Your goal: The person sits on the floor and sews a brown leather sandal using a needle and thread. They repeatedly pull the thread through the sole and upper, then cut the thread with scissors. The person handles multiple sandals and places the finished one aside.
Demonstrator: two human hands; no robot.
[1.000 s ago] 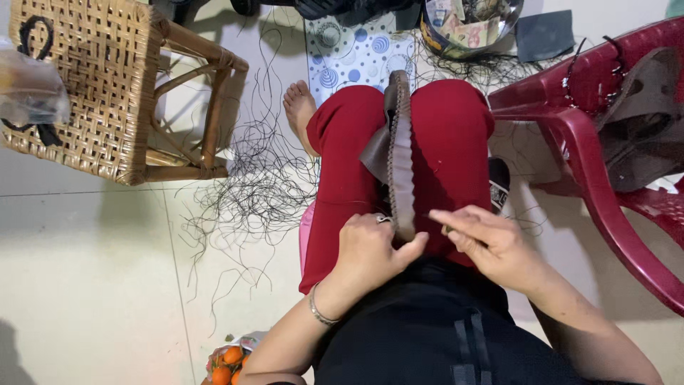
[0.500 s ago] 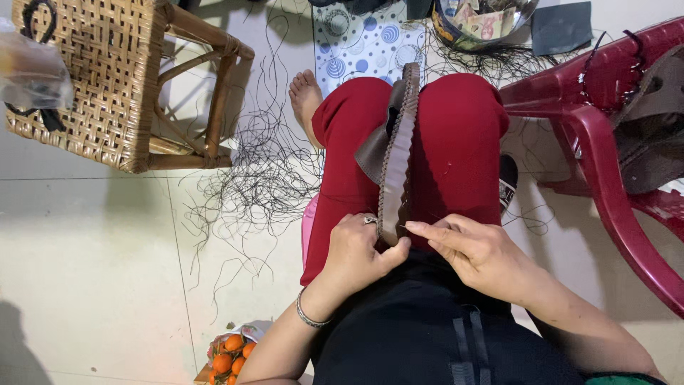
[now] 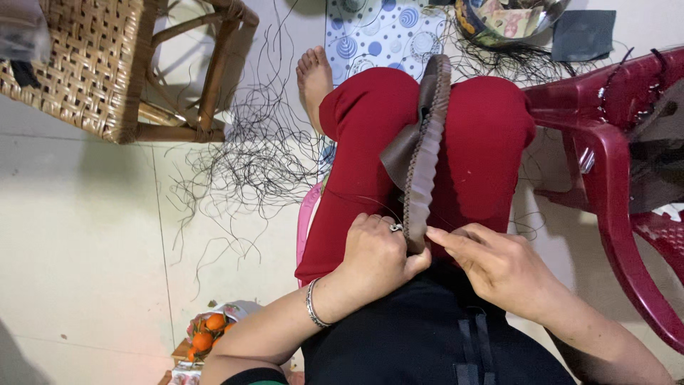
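A brown leather shoe upper [image 3: 422, 150] with a stitched, ruffled edge stands on its edge between my knees, which are in red trousers. My left hand [image 3: 377, 257], with a ring and a wrist bangle, is shut on the near end of the shoe upper. Pressed against that same end from the right is my right hand [image 3: 499, 267], its fingertips pinched together at the seam; a thin black thread runs there, but whether the fingers hold it cannot be told.
Loose black threads [image 3: 249, 164] litter the tiled floor at left. A woven cane stool [image 3: 92, 64] stands at upper left, a dark red plastic chair [image 3: 613, 164] at right. A metal bowl [image 3: 509, 18] and patterned mat [image 3: 377, 32] lie ahead. Oranges [image 3: 206, 335] sit by my left elbow.
My right hand has moved left, in to the near end of the shoe upper, and now touches it. My left hand keeps its grip.
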